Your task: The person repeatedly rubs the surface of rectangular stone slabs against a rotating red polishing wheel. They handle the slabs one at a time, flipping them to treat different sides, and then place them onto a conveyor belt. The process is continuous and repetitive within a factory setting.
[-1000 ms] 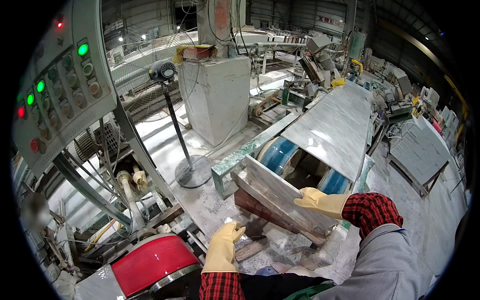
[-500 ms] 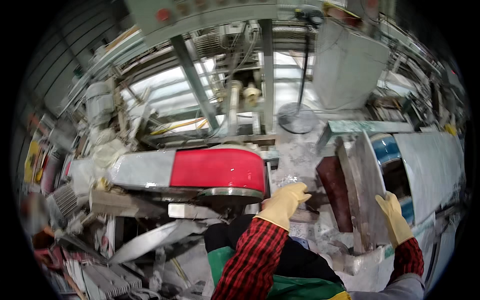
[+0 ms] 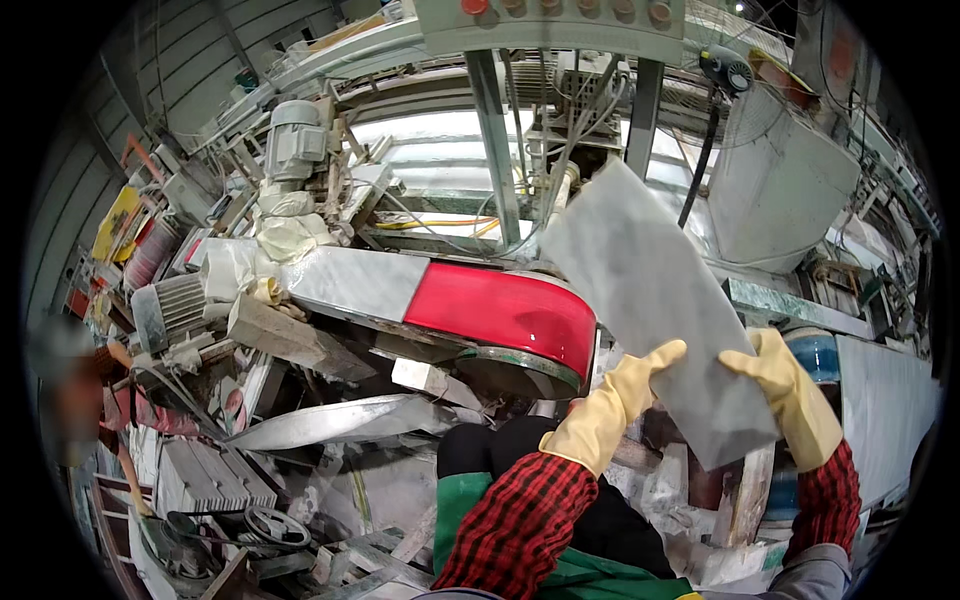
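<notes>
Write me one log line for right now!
left hand: holding gray slab | right hand: holding gray slab | position: right of red belt

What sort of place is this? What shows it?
Probably a stone or tile processing shop: a grey-veined slab is held between the gloved left hand and right hand, a red conveyor belt carries another pale slab, and a button-studded control panel stands behind.

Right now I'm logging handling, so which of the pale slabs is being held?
The tilted slab, between left hand and right hand; neither the left slab by the red belt nor the right slab by the blue belt is held.
</notes>
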Action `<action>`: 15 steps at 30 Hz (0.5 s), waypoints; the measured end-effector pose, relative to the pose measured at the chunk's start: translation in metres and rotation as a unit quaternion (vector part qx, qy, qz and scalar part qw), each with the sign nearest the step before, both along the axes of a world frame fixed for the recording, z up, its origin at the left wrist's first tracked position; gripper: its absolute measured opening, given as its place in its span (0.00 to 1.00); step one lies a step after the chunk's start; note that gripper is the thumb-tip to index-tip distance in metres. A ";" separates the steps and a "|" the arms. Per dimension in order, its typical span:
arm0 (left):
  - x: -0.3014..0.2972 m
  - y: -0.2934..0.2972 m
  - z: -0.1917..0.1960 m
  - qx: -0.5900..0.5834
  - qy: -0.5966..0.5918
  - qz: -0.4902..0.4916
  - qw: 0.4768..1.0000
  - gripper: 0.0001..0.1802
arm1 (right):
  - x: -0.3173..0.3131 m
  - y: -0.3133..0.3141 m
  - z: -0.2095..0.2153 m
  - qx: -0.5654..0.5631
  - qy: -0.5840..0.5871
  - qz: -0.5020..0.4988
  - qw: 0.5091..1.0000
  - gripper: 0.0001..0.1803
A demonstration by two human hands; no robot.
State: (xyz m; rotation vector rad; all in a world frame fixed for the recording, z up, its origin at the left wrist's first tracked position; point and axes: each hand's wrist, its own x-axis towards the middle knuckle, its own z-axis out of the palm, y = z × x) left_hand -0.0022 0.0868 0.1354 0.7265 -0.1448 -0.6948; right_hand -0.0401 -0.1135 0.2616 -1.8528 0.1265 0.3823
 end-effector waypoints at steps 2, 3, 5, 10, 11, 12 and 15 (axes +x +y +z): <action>0.005 0.021 0.006 0.025 0.001 0.092 0.995 0.28 | 0.046 0.012 0.003 -0.106 -0.003 0.066 0.992 0.25; 0.008 0.026 0.012 0.023 0.014 0.130 0.991 0.27 | 0.064 0.022 0.014 -0.193 -0.004 0.082 0.978 0.26; 0.011 0.023 0.023 -0.027 0.103 0.190 0.976 0.25 | 0.083 0.021 0.008 -0.300 -0.091 0.078 0.946 0.27; 0.034 0.039 -0.019 0.106 0.190 0.294 0.930 0.23 | 0.104 -0.030 -0.082 -0.332 -0.270 -0.046 0.903 0.35; 0.034 0.042 -0.017 0.097 0.186 0.319 0.924 0.23 | 0.099 -0.040 -0.103 -0.281 -0.255 -0.106 0.919 0.38; 0.033 0.048 -0.015 0.089 0.182 0.348 0.915 0.23 | 0.087 -0.033 -0.113 -0.084 -0.148 -0.148 0.974 0.40; 0.034 0.067 -0.018 0.091 0.177 0.395 0.897 0.26 | 0.051 0.026 -0.108 0.206 0.056 -0.219 0.952 0.31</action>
